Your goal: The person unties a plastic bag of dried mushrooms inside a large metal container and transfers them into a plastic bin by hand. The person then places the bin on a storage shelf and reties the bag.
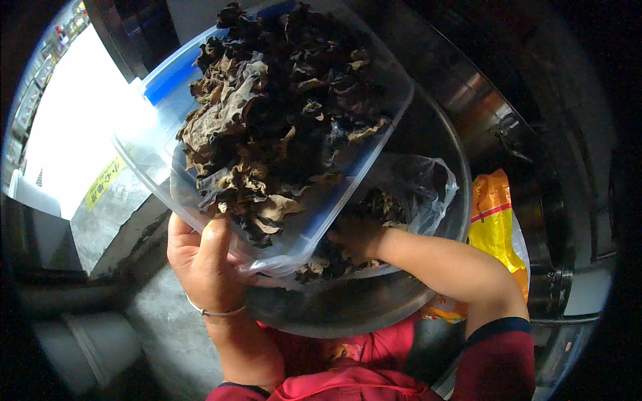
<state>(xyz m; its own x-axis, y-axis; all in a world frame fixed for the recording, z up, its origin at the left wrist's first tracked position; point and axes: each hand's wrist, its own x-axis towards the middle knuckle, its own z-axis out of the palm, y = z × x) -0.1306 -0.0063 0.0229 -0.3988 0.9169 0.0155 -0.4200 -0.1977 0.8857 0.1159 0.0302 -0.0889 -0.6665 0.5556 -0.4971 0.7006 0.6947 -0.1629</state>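
Observation:
My left hand [213, 258] grips the near rim of a see-through plastic container [346, 190], with the thumb on top. Gathered plastic film lies by its fingers. Heaped in the container are dark, curled pieces of what looks like dried wood ear fungus [281, 115], some with tan undersides. Below and to the right, my right hand [358, 240] reaches into a thin plastic bag [434, 200] of similar dried pieces [386, 205]. Its fingers are in shadow among them, so their grip is hidden. The bag sits inside a large round metal basin [351, 316], partly under the container.
An orange and yellow plastic package [491, 215] stands right of the basin. Dark, shiny metal surfaces [481, 90] rise beyond it. At the left, a yellow strip with writing [105, 183] marks a grey surface. A grey cylindrical object [90, 346] is at lower left.

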